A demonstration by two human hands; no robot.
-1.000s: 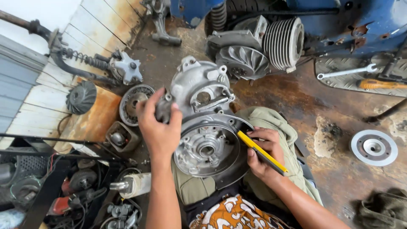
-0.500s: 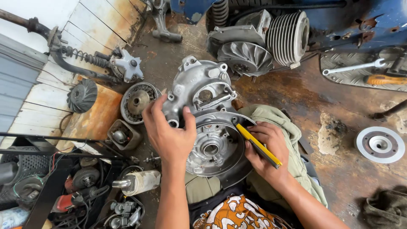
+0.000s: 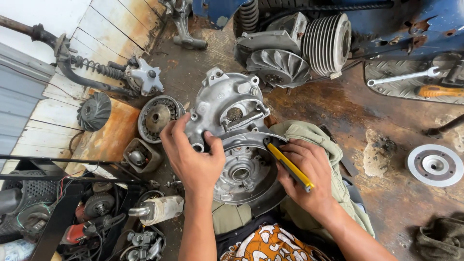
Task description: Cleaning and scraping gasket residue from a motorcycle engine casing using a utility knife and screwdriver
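Note:
A grey aluminium engine casing (image 3: pixel 231 115) rests on my lap over olive trousers (image 3: pixel 319 140). My left hand (image 3: pixel 192 157) grips the casing's left edge, thumb on its face. My right hand (image 3: pixel 309 176) holds a yellow-handled tool (image 3: pixel 290 166) whose tip touches the right rim of the casing's round housing (image 3: pixel 241 171).
A finned cylinder and fan cover (image 3: pixel 299 50) lie beyond the casing under a blue scooter body (image 3: pixel 415 21). A flywheel (image 3: pixel 157 117), a black fan (image 3: pixel 94 111) and a hub (image 3: pixel 145 77) lie to the left. A white disc (image 3: pixel 435 165), a spanner (image 3: pixel 401 77) and a rag (image 3: pixel 442 239) are at the right.
My left hand has slid down the casing's left side and now grips it with the thumb on its face. The yellow tool's tip stays at the housing rim.

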